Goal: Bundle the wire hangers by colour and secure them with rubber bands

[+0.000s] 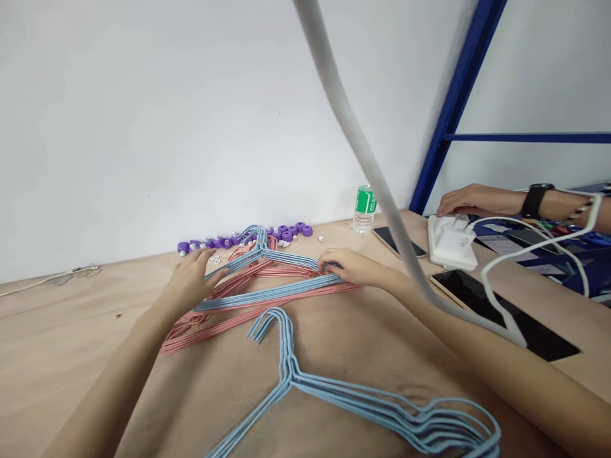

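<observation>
A plain white wall with a few tiny dark specks fills the upper view from nine o'clock, through twelve, to one o'clock, and along its foot there runs a wide light-brown tabletop with slightly wrinkled surface. At two o'clock a thick, dark-blue straight post is slanting, and from it a thin blue horizontal bar extends towards three o'clock. The light is rather even, with soft shadows on the tabletop around seven o'clock.

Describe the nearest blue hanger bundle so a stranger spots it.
On the brown table, look to the picture's bottom edge. There lies the blue hanger bundle, partly out of view. Farther blue hangers lie among pink ones; this bundle shows only blue.
</observation>
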Demonstrator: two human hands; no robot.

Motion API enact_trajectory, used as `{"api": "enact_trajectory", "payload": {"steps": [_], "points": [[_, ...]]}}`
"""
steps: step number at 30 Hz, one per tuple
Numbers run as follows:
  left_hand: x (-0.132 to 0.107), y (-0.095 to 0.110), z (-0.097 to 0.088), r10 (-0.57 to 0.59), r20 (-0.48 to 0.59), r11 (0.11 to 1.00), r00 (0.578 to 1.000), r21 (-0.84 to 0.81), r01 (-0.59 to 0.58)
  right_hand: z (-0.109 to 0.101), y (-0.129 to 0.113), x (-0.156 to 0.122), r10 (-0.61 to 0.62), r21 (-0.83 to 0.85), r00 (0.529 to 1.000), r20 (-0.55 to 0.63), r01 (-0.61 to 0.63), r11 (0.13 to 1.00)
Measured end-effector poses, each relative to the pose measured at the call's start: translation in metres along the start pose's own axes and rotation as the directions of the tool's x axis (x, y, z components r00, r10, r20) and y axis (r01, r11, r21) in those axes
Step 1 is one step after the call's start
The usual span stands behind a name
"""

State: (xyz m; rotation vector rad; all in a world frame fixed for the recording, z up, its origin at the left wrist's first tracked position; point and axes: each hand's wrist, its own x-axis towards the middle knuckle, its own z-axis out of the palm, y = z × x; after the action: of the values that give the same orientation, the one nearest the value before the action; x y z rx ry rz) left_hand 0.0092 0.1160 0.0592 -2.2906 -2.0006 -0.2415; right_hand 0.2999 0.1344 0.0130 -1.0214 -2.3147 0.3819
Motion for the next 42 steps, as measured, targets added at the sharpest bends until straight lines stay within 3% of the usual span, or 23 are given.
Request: {"api": "enact_trajectory", "payload": {"steps": [4, 8, 16, 20, 24, 28, 32, 36, 42], "points": [[0.014, 0.0, 0.01, 0.01, 0.111, 1.0, 0.994, -0.023, -0.007, 0.007, 0.009, -0.003, -0.032, 0.036, 0.997, -0.075, 0.035, 0.999], [0.01, 0.0, 0.006, 0.024, 0.126, 0.998, 0.992, -0.062, -0.016, 0.012, 0.012, -0.006, -0.008, 0.08, 0.97, -0.242, 0.028, 0.996], [0.008, -0.005, -0.007, 0.011, 0.122, 0.985, 0.992, -0.172, 0.011, 0.015, 0.0, -0.006, 0.11, 0.195, 0.83, -0.546, -0.001, 0.981], [0.006, -0.005, -0.006, -0.007, 0.155, 0.971, 0.988, -0.233, 0.044, 0.016, 0.015, -0.004, 0.174, 0.276, 0.784, -0.596, -0.003, 0.961], [0.005, -0.004, -0.008, -0.046, 0.109, 0.974, 0.993, -0.214, 0.069, 0.011, 0.043, -0.004, 0.223, 0.349, 0.769, -0.599, 0.001, 0.937], [0.004, -0.005, -0.011, -0.076, 0.092, 0.971, 0.993, -0.22, 0.095, 0.006, 0.063, -0.007, 0.244, 0.397, 0.77, -0.59, 0.013, 0.918], [0.002, -0.006, -0.012, -0.105, 0.08, 0.925, 0.991, -0.359, 0.127, 0.006, 0.065, -0.009, 0.254, 0.428, 0.791, -0.556, 0.01, 0.904], [0.001, -0.008, -0.016, -0.097, -0.015, 0.913, 0.995, -0.399, 0.083, 0.002, 0.054, -0.008, 0.247, 0.442, 0.829, -0.501, 0.0, 0.897], [-0.011, -0.004, -0.037, 0.016, -0.059, 0.903, 0.998, -0.428, -0.04, -0.012, 0.017, -0.008, 0.215, 0.467, 0.899, -0.381, -0.013, 0.884]]}}
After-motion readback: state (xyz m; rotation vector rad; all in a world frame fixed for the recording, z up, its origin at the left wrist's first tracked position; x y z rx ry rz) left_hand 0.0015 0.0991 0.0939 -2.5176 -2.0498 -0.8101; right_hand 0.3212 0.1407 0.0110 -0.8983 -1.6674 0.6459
